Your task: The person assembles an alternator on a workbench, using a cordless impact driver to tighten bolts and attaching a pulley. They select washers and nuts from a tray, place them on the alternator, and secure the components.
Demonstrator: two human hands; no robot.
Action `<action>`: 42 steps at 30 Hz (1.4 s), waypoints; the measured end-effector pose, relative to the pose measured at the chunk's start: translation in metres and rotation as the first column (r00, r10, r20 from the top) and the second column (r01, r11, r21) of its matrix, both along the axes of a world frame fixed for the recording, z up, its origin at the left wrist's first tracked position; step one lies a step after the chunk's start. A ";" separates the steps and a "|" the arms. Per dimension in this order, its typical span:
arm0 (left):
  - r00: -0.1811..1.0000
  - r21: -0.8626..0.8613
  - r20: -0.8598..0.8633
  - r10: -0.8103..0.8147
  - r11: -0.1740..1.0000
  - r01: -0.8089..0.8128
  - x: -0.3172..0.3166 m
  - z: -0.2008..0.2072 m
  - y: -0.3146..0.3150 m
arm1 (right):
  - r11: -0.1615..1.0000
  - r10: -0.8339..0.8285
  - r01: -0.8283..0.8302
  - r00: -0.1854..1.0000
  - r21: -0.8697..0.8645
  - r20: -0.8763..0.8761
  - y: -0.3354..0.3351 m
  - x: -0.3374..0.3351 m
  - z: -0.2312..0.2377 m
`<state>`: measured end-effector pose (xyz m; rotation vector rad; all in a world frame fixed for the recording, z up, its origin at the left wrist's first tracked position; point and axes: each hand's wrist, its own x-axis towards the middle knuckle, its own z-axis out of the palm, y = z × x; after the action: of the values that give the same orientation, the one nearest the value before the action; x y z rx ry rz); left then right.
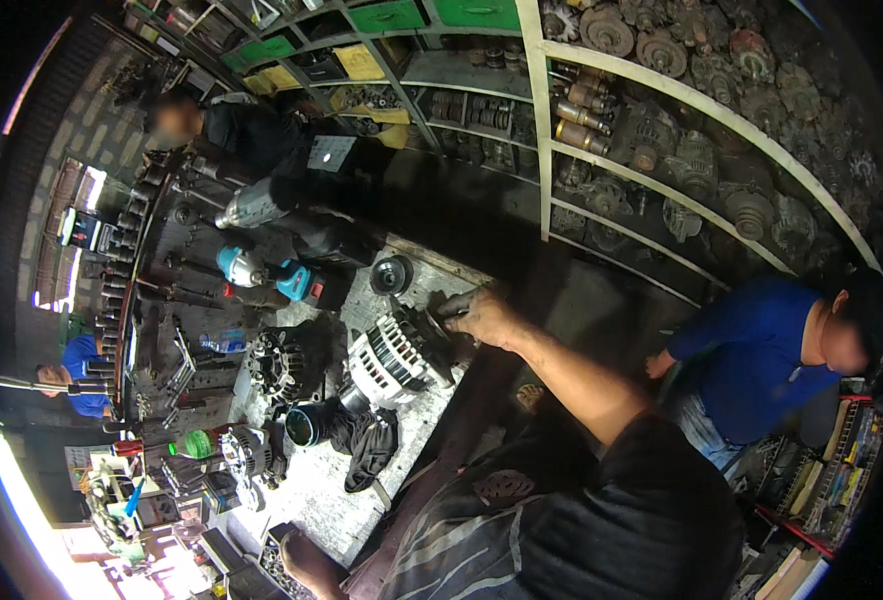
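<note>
Right hand (486, 318) closed on the dark edge of a silver alternator (386, 365) atop a workshop table (419, 425).
A black pulley (391, 276) lies at the alternator's twelve o'clock, a teal cordless impact wrench (245, 267) at ten. At seven, the left hand (306, 562) meets a box of small metal parts (275, 566); its grip cannot be told.

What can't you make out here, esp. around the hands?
All in the head view:
- Right hand's fingertips: lost in dark shadow beside the silver alternator; grip unclear.
- Left hand's fingers: too small and shaded to tell whether they hold anything.
- Left forearm: cut off by the lower edge.
- Small metal parts beside the left hand: too small to identify.
- Alternator's underside: hidden by its own body.
</note>
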<state>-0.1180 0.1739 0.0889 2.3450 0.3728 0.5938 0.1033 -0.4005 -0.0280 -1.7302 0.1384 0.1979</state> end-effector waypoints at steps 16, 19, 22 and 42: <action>0.964 -0.137 -0.170 0.204 0.964 -0.228 -0.070 -0.015 -0.056 | 0.981 -0.194 0.195 0.977 0.000 0.086 -0.005 -0.003 0.036; 0.916 -0.570 -0.171 0.362 0.722 -0.392 -0.074 -0.017 -0.063 | 0.965 -0.259 0.239 0.933 0.106 0.252 0.026 -0.011 0.090; 0.898 -0.873 -0.291 0.330 0.293 -0.391 -0.077 -0.019 -0.064 | 0.996 0.084 -0.092 0.901 -0.004 0.426 0.098 -0.037 0.138; 0.838 -0.726 -0.148 0.525 0.518 -0.453 -0.218 -0.042 0.249 | 0.333 0.941 -0.763 0.305 -0.553 0.147 0.655 -0.188 0.136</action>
<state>-0.3361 0.4229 0.0468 1.3824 1.0528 0.6421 -0.0848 0.2550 0.1077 -2.0291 -1.2991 0.6088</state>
